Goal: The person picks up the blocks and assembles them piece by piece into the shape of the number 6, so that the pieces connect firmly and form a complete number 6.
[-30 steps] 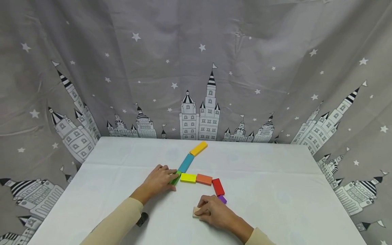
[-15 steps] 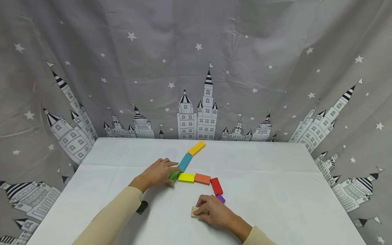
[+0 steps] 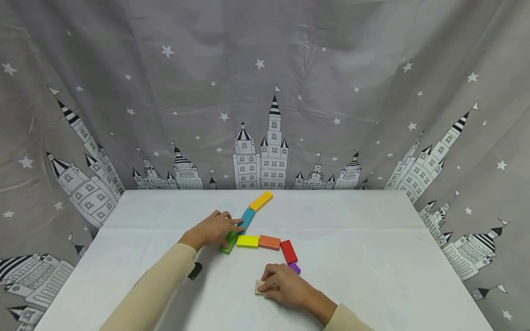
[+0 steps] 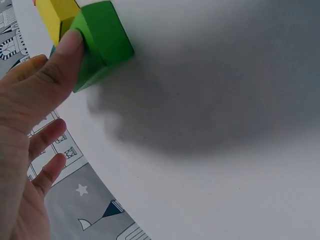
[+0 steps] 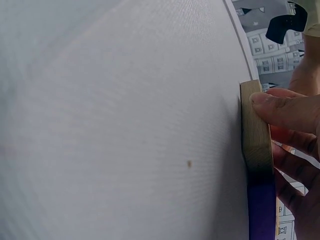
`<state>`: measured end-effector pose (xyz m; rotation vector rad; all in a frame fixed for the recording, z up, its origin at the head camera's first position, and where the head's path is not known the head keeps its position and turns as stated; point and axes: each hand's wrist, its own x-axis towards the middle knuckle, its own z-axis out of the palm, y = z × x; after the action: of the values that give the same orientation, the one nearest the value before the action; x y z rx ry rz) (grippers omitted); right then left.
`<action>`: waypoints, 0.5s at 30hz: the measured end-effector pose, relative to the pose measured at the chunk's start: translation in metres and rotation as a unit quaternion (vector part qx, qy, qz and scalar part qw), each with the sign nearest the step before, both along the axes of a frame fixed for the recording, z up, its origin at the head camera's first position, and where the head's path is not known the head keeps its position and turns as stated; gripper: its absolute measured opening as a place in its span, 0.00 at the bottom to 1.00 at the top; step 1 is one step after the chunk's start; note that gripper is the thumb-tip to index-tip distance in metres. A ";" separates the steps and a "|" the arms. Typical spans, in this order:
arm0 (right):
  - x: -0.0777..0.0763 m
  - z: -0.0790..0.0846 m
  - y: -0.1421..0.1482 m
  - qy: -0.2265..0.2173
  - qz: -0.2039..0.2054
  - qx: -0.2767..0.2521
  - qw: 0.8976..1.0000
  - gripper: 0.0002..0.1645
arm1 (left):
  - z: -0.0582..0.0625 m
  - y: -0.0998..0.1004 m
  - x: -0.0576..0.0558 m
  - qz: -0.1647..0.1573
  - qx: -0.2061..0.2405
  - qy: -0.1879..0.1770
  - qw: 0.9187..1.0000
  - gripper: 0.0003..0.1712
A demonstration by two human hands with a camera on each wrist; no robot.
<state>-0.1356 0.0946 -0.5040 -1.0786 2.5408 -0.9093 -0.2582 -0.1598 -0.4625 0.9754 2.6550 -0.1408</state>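
My left hand (image 3: pixel 213 229) holds the green block (image 3: pixel 229 242), its thumb against the block's side in the left wrist view, with a fingertip at the blue block (image 3: pixel 247 219). A yellow block (image 3: pixel 248 242) lies just right of the green one. My right hand (image 3: pixel 285 286) pinches a plain wooden block (image 5: pixel 255 120) low on the table. In the right wrist view the wooden block's end meets a purple block (image 5: pixel 262 210). Fingers hide most of the wooden block from the head view.
From the yellow block, an orange block (image 3: pixel 269 242) and a red block (image 3: pixel 289 251) curve toward the purple one. An amber block (image 3: pixel 262 201) continues beyond the blue one. All lie on a white table (image 3: pixel 372 257) before a grey castle-print curtain (image 3: pixel 331 55).
The head view has shifted slightly. My left fingers have moved a little forward over the blue block, exposing more of the green block. My right hand stays at the wooden block.
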 end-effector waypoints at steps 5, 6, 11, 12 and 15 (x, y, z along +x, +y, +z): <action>0.001 0.000 -0.001 -0.001 0.003 0.007 1.000 0.12 | -0.006 -0.002 -0.001 -0.004 -0.003 0.008 1.000 0.37; 0.001 0.001 -0.001 -0.001 0.005 0.008 1.000 0.12 | -0.007 -0.003 -0.001 -0.004 -0.003 0.010 1.000 0.37; -0.001 0.003 -0.001 -0.013 0.009 0.009 1.000 0.12 | -0.007 -0.003 0.000 -0.010 -0.001 0.023 1.000 0.37; -0.002 0.004 -0.001 -0.015 0.009 0.009 1.000 0.12 | -0.007 -0.003 0.000 -0.011 -0.001 0.027 1.000 0.37; -0.004 0.007 -0.001 -0.023 0.010 0.012 1.000 0.12 | -0.006 -0.003 0.000 -0.012 -0.002 0.034 0.999 0.38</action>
<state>-0.1393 0.0935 -0.4975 -1.0610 2.4941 -0.8851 -0.2577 -0.1625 -0.4689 1.0201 2.7033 -0.1870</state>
